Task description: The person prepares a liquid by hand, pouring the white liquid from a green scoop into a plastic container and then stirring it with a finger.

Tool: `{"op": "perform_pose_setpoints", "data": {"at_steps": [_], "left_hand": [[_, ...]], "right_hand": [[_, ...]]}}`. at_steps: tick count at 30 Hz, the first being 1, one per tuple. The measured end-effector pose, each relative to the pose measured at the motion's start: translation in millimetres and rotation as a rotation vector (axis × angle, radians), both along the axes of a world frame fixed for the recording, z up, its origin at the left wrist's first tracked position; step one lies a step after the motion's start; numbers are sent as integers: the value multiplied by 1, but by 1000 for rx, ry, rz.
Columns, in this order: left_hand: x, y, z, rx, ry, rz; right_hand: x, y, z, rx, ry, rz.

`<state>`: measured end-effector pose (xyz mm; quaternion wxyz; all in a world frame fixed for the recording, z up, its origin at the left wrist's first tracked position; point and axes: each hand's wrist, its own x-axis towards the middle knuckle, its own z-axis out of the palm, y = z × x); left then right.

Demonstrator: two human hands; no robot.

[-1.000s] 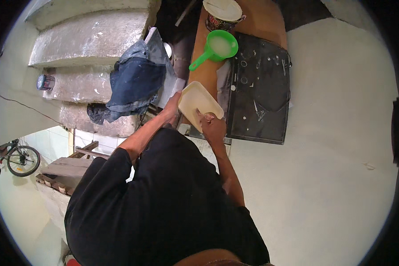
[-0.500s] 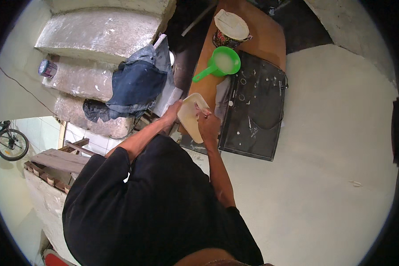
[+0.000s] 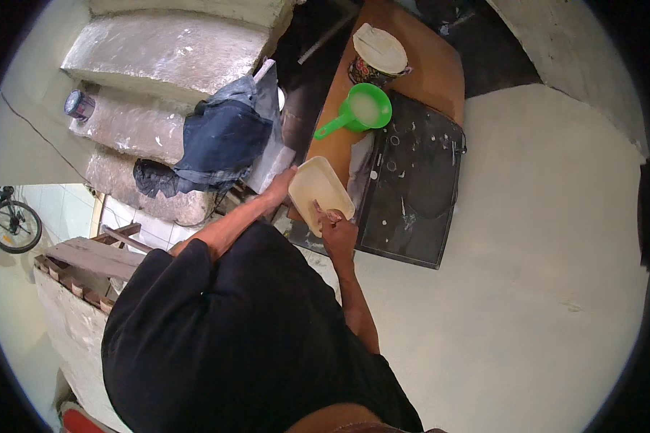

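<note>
A shallow cream rectangular tray [image 3: 322,182] is held out in front of my body. My left hand [image 3: 280,186] grips its left rim. Over the near right part of the tray is my right hand [image 3: 339,232], its fingers closed together and pointing inward. Something small and pinkish shows at those fingertips, too blurred to name. Beyond the tray, a green long-handled dipper [image 3: 367,108] holds a pale whitish liquid.
A patterned bucket with a pale lid [image 3: 380,52] stands on an orange-brown tabletop [image 3: 440,68]. A black flat case [image 3: 419,173] with white spots and rings lies beside the dipper. On the left are rough steps [image 3: 166,54], blue cloth [image 3: 227,137] and a can [image 3: 79,105].
My right hand has moved nearer to my body, from the tray's middle toward its near end. More of the tray's inside shows. My left hand stays on its rim.
</note>
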<state>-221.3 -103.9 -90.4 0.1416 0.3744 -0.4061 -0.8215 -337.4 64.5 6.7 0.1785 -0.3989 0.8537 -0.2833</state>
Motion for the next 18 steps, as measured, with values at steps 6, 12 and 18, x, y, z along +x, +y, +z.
{"op": "perform_pose_setpoints", "data": {"at_steps": [6, 12, 18], "left_hand": [[-1, 1, 4, -43, -45, -23], [3, 0, 15, 14, -3, -55], [-1, 5, 54, -21, -135, -70]], "right_hand": [[9, -41, -7, -91, -11, 55], [-5, -64, -1, -208, 85, 18], [-25, -43, 4, -76, 134, -116]]}}
